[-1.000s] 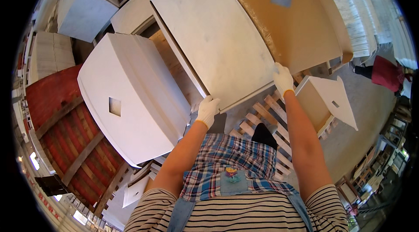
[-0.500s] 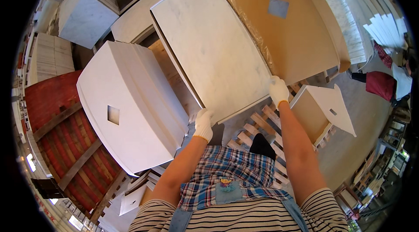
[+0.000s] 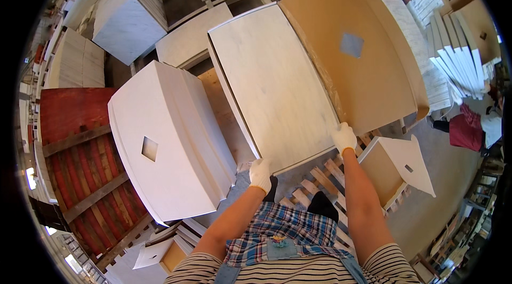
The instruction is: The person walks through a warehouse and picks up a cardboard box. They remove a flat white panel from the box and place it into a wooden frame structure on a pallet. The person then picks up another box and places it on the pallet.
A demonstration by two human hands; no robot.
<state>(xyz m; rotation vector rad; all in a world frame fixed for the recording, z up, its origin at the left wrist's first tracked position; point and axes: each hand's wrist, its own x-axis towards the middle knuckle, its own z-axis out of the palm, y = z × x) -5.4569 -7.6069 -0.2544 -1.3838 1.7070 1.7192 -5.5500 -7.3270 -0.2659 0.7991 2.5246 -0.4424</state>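
A pale, faintly veined stone slab (image 3: 277,86) lies in the middle, with a thin white edge along its left side. My left hand (image 3: 261,173), in a white knit glove, grips its near left corner with fingers closed. My right hand (image 3: 344,137), gloved alike, closes on the near right corner. Both sets of fingertips are partly hidden by the gloves and the slab's edge. Directly right of the slab lies a large brown cardboard sheet (image 3: 373,81) with raised edges and a diamond-shaped hole.
White folded cartons (image 3: 154,92) are stacked at the left, beside a red-painted wooden pallet (image 3: 85,177). Slatted pallets (image 3: 320,180) lie near my feet. An open small carton (image 3: 392,166) stands at the right. Stone stacks (image 3: 130,22) fill the back; another person (image 3: 469,129) is far right.
The view has tilted, so most of the scene sits lower and farther right. Both hands still hold the slab's near corners, and no clear shift of the slab against its surroundings shows.
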